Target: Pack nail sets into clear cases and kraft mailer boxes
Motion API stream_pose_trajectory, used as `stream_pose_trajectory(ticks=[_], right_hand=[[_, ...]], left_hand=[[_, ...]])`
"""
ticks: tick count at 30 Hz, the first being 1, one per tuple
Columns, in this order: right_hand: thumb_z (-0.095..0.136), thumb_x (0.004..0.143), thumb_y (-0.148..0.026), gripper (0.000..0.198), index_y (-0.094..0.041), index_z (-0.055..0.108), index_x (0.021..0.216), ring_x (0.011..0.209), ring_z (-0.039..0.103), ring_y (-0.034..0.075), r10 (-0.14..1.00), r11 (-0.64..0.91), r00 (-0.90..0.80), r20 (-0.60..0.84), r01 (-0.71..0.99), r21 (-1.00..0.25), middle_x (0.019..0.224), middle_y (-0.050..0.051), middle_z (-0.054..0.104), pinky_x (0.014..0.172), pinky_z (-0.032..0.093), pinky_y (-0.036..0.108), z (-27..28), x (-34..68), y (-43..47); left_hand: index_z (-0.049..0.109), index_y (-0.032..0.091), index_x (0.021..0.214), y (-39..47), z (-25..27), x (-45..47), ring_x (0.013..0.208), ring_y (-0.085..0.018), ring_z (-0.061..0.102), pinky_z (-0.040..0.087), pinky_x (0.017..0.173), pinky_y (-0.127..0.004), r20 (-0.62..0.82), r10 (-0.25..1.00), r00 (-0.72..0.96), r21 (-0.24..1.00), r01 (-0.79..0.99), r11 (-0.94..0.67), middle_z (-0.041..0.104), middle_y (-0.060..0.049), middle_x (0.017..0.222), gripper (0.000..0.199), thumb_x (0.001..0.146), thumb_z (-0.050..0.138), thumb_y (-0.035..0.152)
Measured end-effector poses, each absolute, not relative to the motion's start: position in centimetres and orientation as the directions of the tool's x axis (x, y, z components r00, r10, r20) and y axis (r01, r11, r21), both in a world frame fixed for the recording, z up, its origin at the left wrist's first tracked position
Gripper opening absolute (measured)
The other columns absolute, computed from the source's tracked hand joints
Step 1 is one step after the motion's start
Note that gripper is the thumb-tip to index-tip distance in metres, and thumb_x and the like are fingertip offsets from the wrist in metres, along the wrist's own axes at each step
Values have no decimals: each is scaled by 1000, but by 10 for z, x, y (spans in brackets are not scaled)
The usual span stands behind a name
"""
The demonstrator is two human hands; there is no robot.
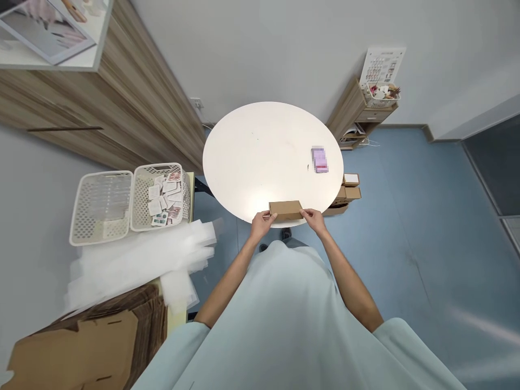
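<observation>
A small brown cardboard box [286, 209] is at the near edge of the round white table [260, 157]. My left hand [262, 224] grips its left end, thumb toward the near corner. At the opposite end my right hand [314, 221] pinches the right corner. The box's top looks closed; its underside is hidden. Farther off on the right of the table lies a purple item [320, 159], blurred by pixelation, with a tiny dark speck beside it.
To the left, white baskets hold clear plastic pieces [111, 189] and small packets [166, 197]. White translucent sleeves [142, 265] and flattened cardboard boxes [81, 352] lie nearer me. More brown boxes [351, 193] are stacked beyond the table's right edge. A small wooden cabinet [361, 114] stands by the wall.
</observation>
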State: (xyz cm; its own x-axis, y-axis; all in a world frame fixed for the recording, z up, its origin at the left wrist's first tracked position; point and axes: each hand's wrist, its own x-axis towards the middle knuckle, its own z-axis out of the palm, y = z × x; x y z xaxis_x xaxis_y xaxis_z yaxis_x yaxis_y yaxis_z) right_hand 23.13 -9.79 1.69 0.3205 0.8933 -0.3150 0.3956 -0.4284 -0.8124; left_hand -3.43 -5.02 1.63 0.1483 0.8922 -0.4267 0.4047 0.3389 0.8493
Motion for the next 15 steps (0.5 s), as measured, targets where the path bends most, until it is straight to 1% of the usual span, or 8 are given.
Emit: stream_pose_trajectory(ticks=[3, 7, 11, 15], right_hand=[[72, 87, -47, 32, -19, 83, 99, 98, 78, 31, 886, -436, 354, -300, 414, -799, 105, 10, 84, 95, 60, 43, 14, 229, -110], [74, 84, -38, 28, -20, 83, 103, 99, 79, 30, 868, -471, 372, -328, 412, -780, 108, 11, 83, 94, 61, 42, 6, 233, -117], [75, 81, -29, 18, -20, 83, 93, 98, 79, 31, 850, -508, 381, -364, 407, -759, 103, 10, 84, 96, 60, 43, -3, 244, -117], [78, 78, -27, 11, -21, 83, 86, 94, 80, 30, 843, -523, 367, -393, 388, -759, 94, 9, 84, 95, 61, 43, -11, 258, -114]], left_hand=[[75, 17, 122, -59, 11, -31, 110, -28, 76, 60, 99, -40, -428, 893, 138, 836, 437, 333, 75, -14, 131, 32, 95, 72, 32], [75, 19, 126, -63, 3, -25, 108, -26, 77, 60, 99, -38, -420, 896, 141, 840, 433, 326, 73, -12, 136, 35, 92, 71, 22], [76, 21, 127, -65, -1, -19, 109, -25, 77, 60, 102, -39, -472, 864, 174, 823, 439, 361, 77, -8, 130, 39, 89, 68, 15], [77, 19, 126, -65, -1, -7, 110, -25, 77, 57, 107, -40, -496, 856, 142, 802, 451, 391, 78, -7, 128, 41, 87, 67, 12]])
